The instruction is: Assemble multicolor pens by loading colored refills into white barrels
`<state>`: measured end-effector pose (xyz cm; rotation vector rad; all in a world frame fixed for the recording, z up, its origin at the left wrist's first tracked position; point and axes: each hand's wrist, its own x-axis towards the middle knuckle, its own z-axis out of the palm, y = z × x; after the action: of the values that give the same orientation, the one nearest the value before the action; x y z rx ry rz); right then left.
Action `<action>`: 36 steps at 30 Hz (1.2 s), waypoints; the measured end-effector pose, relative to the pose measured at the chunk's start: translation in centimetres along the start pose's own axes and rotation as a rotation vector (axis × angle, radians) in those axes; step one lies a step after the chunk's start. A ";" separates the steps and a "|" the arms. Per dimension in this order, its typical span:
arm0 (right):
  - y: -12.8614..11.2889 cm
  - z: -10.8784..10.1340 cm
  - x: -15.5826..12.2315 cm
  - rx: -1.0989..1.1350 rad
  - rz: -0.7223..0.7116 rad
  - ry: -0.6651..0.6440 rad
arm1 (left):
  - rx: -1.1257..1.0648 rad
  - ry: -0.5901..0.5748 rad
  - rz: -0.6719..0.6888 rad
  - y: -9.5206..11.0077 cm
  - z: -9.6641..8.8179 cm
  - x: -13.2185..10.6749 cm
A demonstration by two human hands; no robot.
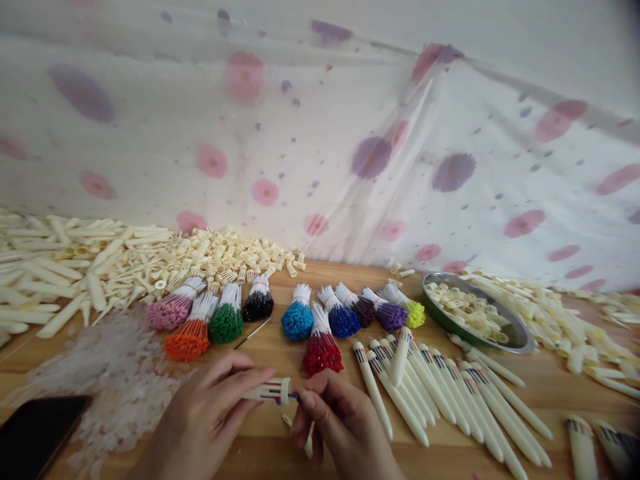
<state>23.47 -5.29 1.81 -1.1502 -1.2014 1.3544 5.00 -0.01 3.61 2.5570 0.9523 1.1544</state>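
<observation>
My left hand (210, 410) is closed around a cream pen barrel (270, 391) with coloured refill ends at its open mouth. My right hand (337, 420) pinches a thin blue refill (296, 398) at the barrel's mouth and also holds a small cream piece (309, 445) under its fingers. Just beyond my hands stand bundles of coloured refills: red (322, 348), blue (298, 315), green (227, 317), orange (190, 335), black (258, 300), pink (173, 308), purple (387, 311) and yellow-green (413, 309).
Finished cream pens (450, 393) lie in a row at the right. A metal bowl (520, 341) holds cream parts. Heaps of cream barrels (55, 267) and small cage parts (225, 250) lie at the back left. A dark phone (35, 433) and small clear springs (120, 380) are at the left.
</observation>
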 end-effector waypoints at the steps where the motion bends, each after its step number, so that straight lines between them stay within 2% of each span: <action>1: 0.2 0.3 0.0 -0.011 -0.022 0.025 | -0.012 -0.006 -0.009 0.0 0.1 -0.1; 7: 0.3 1.7 -0.4 0.024 -0.079 0.193 | -0.013 0.002 -0.029 0.6 0.7 -0.4; 12: 0.4 2.1 -0.5 0.061 -0.084 0.248 | 0.001 0.041 0.008 1.1 0.8 -0.1; 19: 1.6 2.2 -0.6 -0.083 -0.201 0.343 | -0.023 0.032 -0.001 1.2 1.1 -0.4; 21: 1.9 2.1 -0.7 -0.127 -0.221 0.325 | -0.045 0.061 -0.013 1.2 1.2 -0.3; 24: 1.8 1.5 -0.7 -0.134 -0.249 0.205 | -0.065 0.067 -0.033 1.1 1.0 -0.4; 29: 1.2 0.8 -0.3 0.048 -0.092 0.061 | -0.080 0.032 -0.044 0.8 0.6 -0.6; 31: 1.0 0.6 -0.1 0.075 -0.080 0.024 | -0.093 0.037 -0.042 0.8 0.6 -0.6; 34: 0.3 0.2 -0.1 -0.007 -0.088 -0.010 | -0.141 0.025 -0.071 0.7 0.7 -0.7; 36: -0.2 -0.3 -0.3 -0.129 -0.159 -0.047 | -0.185 -0.001 -0.109 0.5 0.7 -0.9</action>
<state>23.80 -5.51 2.03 -1.0922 -1.4009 1.2038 5.36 -0.92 2.78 2.3309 0.9258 1.1526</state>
